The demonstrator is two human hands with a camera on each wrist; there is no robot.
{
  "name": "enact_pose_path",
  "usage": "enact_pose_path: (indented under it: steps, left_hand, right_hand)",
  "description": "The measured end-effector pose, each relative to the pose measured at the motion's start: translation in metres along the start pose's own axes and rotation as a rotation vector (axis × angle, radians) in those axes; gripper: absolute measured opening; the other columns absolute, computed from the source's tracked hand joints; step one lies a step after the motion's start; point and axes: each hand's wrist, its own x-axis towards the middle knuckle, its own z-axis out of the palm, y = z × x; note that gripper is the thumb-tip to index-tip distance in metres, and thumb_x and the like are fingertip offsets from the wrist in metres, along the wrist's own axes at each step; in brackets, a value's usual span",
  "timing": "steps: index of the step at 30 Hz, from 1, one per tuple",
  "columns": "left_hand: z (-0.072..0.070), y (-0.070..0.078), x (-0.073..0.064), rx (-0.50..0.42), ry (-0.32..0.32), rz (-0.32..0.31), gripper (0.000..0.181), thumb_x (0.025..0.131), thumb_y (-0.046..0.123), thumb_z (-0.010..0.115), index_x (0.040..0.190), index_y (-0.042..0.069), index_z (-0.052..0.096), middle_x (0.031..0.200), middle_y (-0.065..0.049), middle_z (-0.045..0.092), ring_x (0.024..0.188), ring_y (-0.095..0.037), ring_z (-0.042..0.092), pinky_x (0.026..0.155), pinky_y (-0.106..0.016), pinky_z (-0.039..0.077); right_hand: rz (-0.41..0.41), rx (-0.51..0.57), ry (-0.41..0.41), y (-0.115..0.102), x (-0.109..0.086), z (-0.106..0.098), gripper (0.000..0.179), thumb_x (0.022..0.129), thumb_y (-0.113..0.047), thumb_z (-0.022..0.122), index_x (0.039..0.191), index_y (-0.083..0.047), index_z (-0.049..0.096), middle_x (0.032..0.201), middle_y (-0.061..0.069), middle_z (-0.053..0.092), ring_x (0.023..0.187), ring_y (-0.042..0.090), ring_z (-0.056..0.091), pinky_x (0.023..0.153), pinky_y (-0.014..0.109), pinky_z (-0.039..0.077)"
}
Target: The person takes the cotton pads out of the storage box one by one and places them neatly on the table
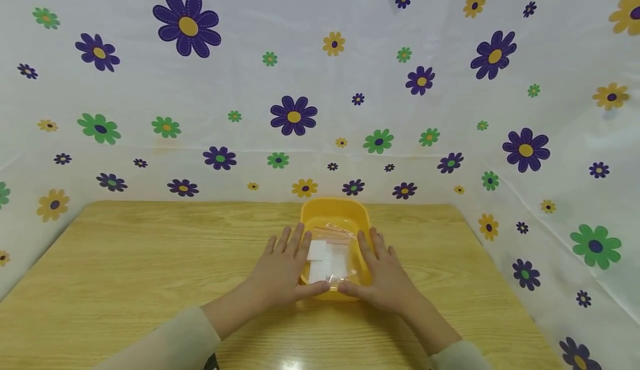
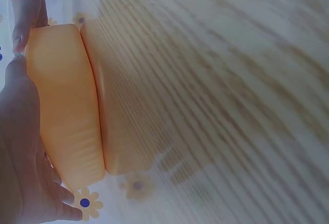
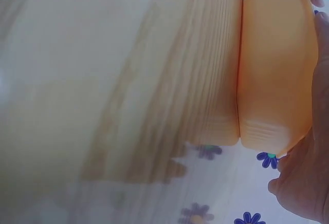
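A yellow plastic basin stands on the wooden table in the head view. Inside it lie a clear zip bag and flat white pieces, partly overlapped by the bag. My left hand rests along the basin's left side, fingers straight and spread, thumb over the near rim. On the opposite side, my right hand mirrors it, with the two thumb tips close together at the front. Both wrist views show the basin's outer wall upright on the table, with the left hand and right hand at its rim.
The glossy wood-grain table extends to both sides of the basin. A white flower-printed sheet hangs behind the table's far edge and along its sides. Light sleeves cover both forearms.
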Motion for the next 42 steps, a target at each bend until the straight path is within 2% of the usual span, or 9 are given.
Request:
enact_pose_path:
  steps: [5, 11, 22, 33, 42]
  left_hand:
    - [0.0, -0.006, -0.005, 0.021, -0.001, -0.006, 0.115, 0.082, 0.09, 0.028, 0.159, 0.005, 0.019, 0.166, -0.019, 0.009, 0.15, -0.045, 0.015, 0.118, -0.063, 0.02]
    - [-0.001, -0.013, -0.011, 0.015, 0.023, -0.003, 0.114, 0.083, 0.089, 0.03, 0.159, 0.005, 0.02, 0.166, -0.019, 0.008, 0.15, -0.046, 0.016, 0.118, -0.064, 0.02]
    - [-0.003, -0.019, -0.017, 0.016, 0.03, 0.0, 0.115, 0.083, 0.09, 0.025, 0.159, 0.003, 0.021, 0.165, -0.02, 0.01, 0.15, -0.046, 0.016, 0.117, -0.064, 0.021]
    - [0.001, -0.029, -0.022, -0.004, 0.05, -0.012, 0.114, 0.083, 0.09, 0.027, 0.159, 0.004, 0.021, 0.166, -0.02, 0.01, 0.15, -0.046, 0.016, 0.117, -0.065, 0.021]
    - [-0.002, -0.035, -0.03, -0.008, 0.059, -0.011, 0.113, 0.084, 0.088, 0.03, 0.158, 0.003, 0.022, 0.166, -0.021, 0.01, 0.15, -0.047, 0.016, 0.116, -0.065, 0.023]
  right_hand:
    - [0.001, -0.001, -0.018, -0.008, 0.003, 0.002, 0.116, 0.077, -0.083, 0.056, 0.162, -0.019, 0.009, 0.168, 0.011, -0.003, 0.153, 0.039, 0.004, 0.119, 0.062, 0.016]
    - [0.0, -0.009, -0.024, -0.014, 0.007, 0.004, 0.116, 0.077, -0.084, 0.055, 0.162, -0.021, 0.008, 0.168, 0.011, -0.004, 0.153, 0.038, 0.003, 0.12, 0.06, 0.016]
    - [-0.005, 0.005, -0.036, -0.019, 0.01, 0.007, 0.115, 0.076, -0.085, 0.054, 0.162, -0.022, 0.01, 0.168, 0.011, -0.004, 0.154, 0.038, 0.004, 0.12, 0.06, 0.016]
    - [-0.024, 0.0, -0.05, -0.028, 0.015, 0.008, 0.115, 0.075, -0.089, 0.049, 0.162, -0.025, 0.007, 0.168, 0.012, -0.003, 0.153, 0.041, 0.008, 0.12, 0.061, 0.018]
    - [-0.028, 0.003, -0.072, -0.036, 0.019, 0.012, 0.115, 0.076, -0.089, 0.05, 0.162, -0.024, 0.008, 0.168, 0.013, -0.004, 0.152, 0.042, 0.009, 0.119, 0.062, 0.019]
